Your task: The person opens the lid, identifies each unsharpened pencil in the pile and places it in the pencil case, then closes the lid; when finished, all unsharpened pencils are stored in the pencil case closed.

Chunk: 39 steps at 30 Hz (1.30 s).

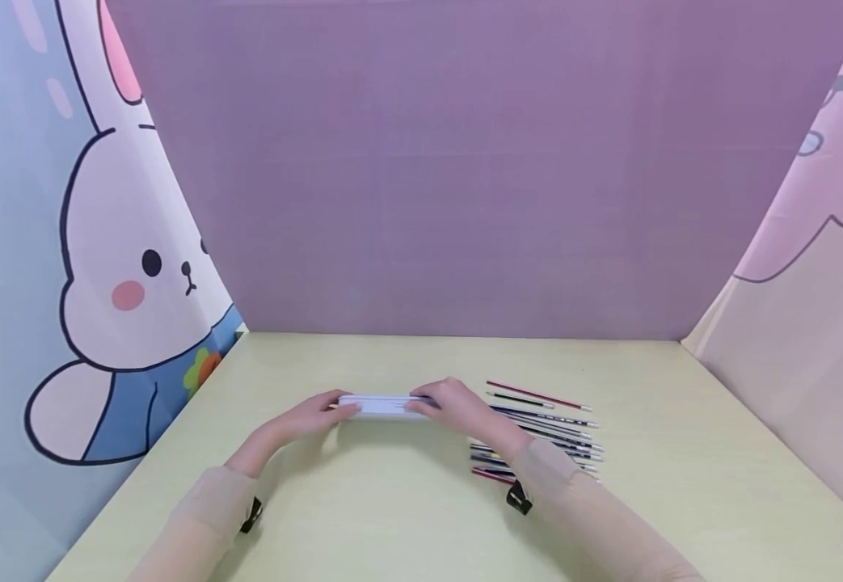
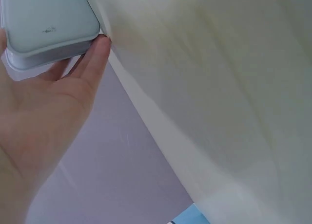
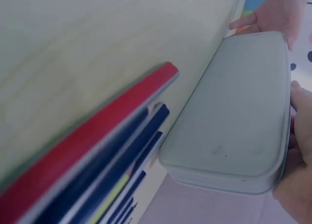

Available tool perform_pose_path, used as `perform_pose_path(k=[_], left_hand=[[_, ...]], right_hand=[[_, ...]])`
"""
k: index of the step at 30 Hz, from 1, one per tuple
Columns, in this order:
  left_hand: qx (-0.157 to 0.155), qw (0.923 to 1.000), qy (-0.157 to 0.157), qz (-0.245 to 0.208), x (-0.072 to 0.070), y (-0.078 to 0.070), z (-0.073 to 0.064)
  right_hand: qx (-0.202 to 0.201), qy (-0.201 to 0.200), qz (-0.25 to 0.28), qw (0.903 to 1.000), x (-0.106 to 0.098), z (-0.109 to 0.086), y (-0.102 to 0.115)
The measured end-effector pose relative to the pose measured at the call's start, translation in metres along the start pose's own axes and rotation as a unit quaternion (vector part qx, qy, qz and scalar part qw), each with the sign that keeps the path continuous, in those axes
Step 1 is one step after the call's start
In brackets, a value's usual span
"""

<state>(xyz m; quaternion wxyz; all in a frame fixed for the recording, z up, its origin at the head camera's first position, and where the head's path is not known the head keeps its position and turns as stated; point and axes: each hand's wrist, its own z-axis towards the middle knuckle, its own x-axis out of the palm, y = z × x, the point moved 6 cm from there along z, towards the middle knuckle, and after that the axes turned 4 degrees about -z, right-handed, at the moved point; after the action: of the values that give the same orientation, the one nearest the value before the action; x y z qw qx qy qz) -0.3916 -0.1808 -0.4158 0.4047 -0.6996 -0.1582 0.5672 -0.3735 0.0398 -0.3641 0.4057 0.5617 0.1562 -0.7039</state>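
A pale, rounded hard pencil case (image 1: 377, 408) is held over the middle of the table, its long side across the head view. My left hand (image 1: 312, 417) grips the left end, thumb in front and fingers behind. At the other end, my right hand (image 1: 459, 409) holds the case with its thumb on the near side. In the left wrist view, the fingertips reach along the corner of the case (image 2: 51, 24). The right wrist view shows the smooth broad face of the case (image 3: 226, 107), with small dark marks.
Several pencils (image 1: 537, 395), red, black and dark blue, lie in a loose row on the table right of the case, partly under my right forearm. A purple cloth (image 1: 421, 178) rises behind the table (image 1: 363, 517); printed cloths (image 1: 130, 242) hang at both sides.
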Motion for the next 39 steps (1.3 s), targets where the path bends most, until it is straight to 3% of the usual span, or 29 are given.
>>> perform_pose_path(k=[5,12,18,24,31,35,39], left_hand=[[0.018,0.9995,0.011,-0.025,0.001,-0.003,0.001],[0.007,0.9993,0.019,-0.032,-0.001,-0.004,0.0],[0.007,0.9995,0.019,-0.025,-0.002,-0.005,0.0],[0.007,0.9984,0.02,-0.052,-0.001,-0.004,0.001],[0.029,0.9977,0.027,-0.055,0.0,-0.006,0.001],[0.004,0.9978,0.023,-0.063,0.0,-0.003,0.002],[-0.009,0.998,0.02,-0.06,0.0,-0.003,0.002]], right_hand=[[-0.024,-0.003,-0.027,0.9993,-0.001,0.002,0.004],[-0.058,-0.019,-0.04,0.9973,-0.002,0.0,0.009],[-0.062,-0.022,-0.037,0.9972,-0.003,0.001,0.011],[-0.063,-0.016,-0.042,0.997,-0.001,0.002,0.01],[-0.105,-0.034,-0.109,0.9879,0.0,0.003,0.017],[-0.108,-0.046,-0.114,0.9865,-0.001,0.003,0.018],[-0.09,-0.038,-0.088,0.9913,-0.001,0.003,0.014]])
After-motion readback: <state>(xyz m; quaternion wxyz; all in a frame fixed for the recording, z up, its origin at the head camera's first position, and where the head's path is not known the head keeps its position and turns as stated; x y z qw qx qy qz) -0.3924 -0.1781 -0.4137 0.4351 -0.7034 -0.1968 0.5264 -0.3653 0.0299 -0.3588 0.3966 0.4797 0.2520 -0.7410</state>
